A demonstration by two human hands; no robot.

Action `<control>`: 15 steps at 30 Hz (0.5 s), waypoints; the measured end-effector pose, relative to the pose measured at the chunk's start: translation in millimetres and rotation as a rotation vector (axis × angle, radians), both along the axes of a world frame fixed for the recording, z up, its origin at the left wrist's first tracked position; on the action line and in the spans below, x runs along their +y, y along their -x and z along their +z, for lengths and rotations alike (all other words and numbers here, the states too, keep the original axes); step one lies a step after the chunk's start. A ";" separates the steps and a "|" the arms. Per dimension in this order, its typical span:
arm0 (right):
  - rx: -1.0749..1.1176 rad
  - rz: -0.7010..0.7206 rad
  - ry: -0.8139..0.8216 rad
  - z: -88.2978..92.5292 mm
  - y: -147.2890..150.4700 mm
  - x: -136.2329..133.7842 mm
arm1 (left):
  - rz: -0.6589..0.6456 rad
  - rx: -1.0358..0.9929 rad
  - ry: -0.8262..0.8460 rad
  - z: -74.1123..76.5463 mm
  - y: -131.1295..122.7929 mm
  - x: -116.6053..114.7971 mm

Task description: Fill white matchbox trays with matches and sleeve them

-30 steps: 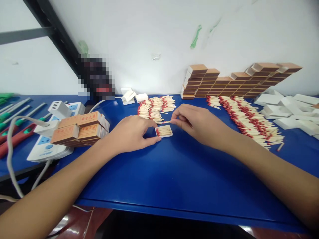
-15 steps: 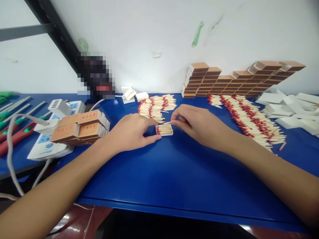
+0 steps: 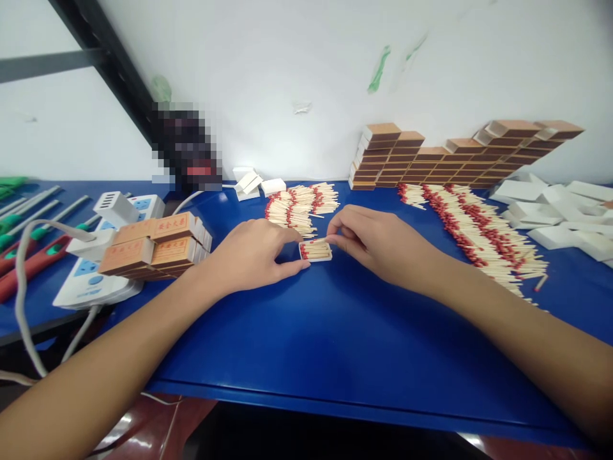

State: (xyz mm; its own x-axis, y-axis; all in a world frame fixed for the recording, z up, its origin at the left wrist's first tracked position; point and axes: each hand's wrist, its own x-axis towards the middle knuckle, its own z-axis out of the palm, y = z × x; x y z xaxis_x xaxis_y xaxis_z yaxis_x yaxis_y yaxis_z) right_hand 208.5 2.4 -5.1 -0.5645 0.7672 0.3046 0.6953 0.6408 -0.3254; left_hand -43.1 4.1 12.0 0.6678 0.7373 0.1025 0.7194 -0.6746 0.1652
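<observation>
Right hand [image 3: 378, 241] moved its pinched match [image 3: 319, 241] over the tray [image 3: 320, 259], left hand [image 3: 256, 253] clasping the tray's edge.

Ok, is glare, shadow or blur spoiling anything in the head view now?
Head view: bright glow on the wall, soft dark patch on the blue table, glints on the floor; pixelation hides something at back left; match tray discernible, though small.

- Upper box [image 3: 173, 226], near the desk's [image 3: 287, 345] left edge: red characters, "安全火柴".
- Lower box [image 3: 173, 251], just beneath: red characters, too blurred to read whole.
- Neighbouring box [image 3: 127, 253]: red print, unreadable.
- Power strip [image 3: 98, 295], same edge: blue lettering, too small to read.
</observation>
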 end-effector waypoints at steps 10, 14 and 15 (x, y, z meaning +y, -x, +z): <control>0.101 0.008 0.099 -12.6 12.9 -4.6 | 0.003 0.000 0.004 0.8 -0.4 0.3; 0.181 -0.022 0.070 -9.4 9.6 -1.5 | -0.004 -0.001 -0.010 1.9 0.4 0.5; 0.174 -0.018 0.074 -8.3 8.5 -1.0 | -0.002 -0.001 -0.008 2.0 0.6 0.4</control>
State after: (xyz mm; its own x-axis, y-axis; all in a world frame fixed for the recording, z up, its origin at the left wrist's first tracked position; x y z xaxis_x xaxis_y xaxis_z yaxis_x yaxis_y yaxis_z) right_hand 200.1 1.4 -13.4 -0.4942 0.8006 0.3389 0.6354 0.5987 -0.4877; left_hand -43.6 4.5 14.0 0.6692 0.7351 0.1089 0.7179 -0.6773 0.1607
